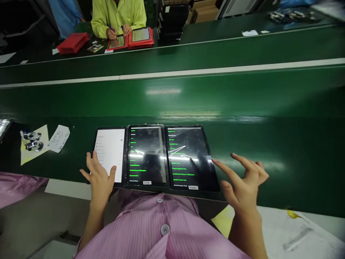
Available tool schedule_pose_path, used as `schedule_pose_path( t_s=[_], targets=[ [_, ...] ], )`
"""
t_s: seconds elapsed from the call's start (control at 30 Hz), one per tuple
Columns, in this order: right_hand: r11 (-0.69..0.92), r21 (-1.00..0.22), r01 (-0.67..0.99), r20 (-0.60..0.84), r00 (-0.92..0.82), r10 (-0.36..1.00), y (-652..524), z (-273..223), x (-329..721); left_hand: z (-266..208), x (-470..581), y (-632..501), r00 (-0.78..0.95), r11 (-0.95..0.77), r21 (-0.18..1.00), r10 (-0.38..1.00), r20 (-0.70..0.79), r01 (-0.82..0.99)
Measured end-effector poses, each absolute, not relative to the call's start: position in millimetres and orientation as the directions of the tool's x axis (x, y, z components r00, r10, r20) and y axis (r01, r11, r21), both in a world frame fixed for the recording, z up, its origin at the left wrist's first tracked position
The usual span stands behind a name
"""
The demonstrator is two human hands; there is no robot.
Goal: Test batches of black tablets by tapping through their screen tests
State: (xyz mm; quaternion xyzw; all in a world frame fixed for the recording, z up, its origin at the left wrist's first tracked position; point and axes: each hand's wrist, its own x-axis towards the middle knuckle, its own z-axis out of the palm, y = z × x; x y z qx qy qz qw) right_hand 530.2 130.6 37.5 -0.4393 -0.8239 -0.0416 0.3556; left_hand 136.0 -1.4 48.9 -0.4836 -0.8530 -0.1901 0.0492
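Three tablets lie side by side at the front edge of the green bench. The left tablet [114, 147] shows a white menu page. Over its lower left corner is my left hand [99, 176], fingers spread; whether they touch the screen I cannot tell. The middle tablet [147, 147] has a black screen with green text lines and a small label at the bottom. A similar green list shows on the right tablet [192, 154]. Beside its right edge, my right hand [244, 180] has the index finger stretched toward the screen and the other fingers apart, holding nothing.
Handwritten paper [59, 138] and a yellow sheet [33, 145] bearing shiny metal parts lie at the left. Behind the long green surface [172, 97], a person in a yellow shirt [118, 16] works over tablets in red covers [141, 37]. Papers [299, 230] are at lower right.
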Motion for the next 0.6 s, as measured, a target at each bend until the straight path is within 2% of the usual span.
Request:
schedule_pose_path(
  t_s=[0.17,0.4,0.6],
  targets=[
    [0.567,-0.34,0.75,0.468,-0.388,0.794,126.8,44.8,513.3,47.8,146.0,-6.4,-0.44,0.307,0.367,0.821,0.364,0.878],
    [0.652,-0.27,0.709,0.32,-0.572,0.755,126.2,35.2,489.4,40.7,172.4,-0.6,-0.309,0.235,0.283,0.917,0.252,0.93],
    [0.669,-0.26,0.696,0.316,-0.593,0.741,124.3,32.5,484.9,39.4,181.1,-1.0,-0.278,0.21,0.281,0.932,0.231,0.937]
  ],
)
